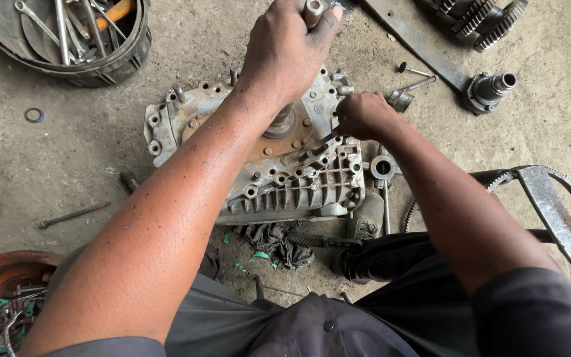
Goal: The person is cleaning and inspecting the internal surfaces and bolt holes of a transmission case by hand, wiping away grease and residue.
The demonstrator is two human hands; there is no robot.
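At frame centre, the left hand (285, 53) clamps a shaft end (312, 11) while the right hand (363, 116) pinches a small tool against the gearbox casing (279, 172), mid-fastening; steadiness comes next.

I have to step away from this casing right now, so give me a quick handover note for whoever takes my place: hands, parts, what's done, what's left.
Left hand: closed around a metal tool handle held upright over the far edge of the gearbox casing.
Right hand: fingers pinched at the casing's right rim; what they grip is hidden.
Parts: casing lies flat on the concrete floor, a dark rag at its near edge. Loose bolts and a shaft piece lie to the right, gears at the far right, tool tub at the far left.
Done: some pieces already lie off the casing.
Left: work at the rim is unfinished.
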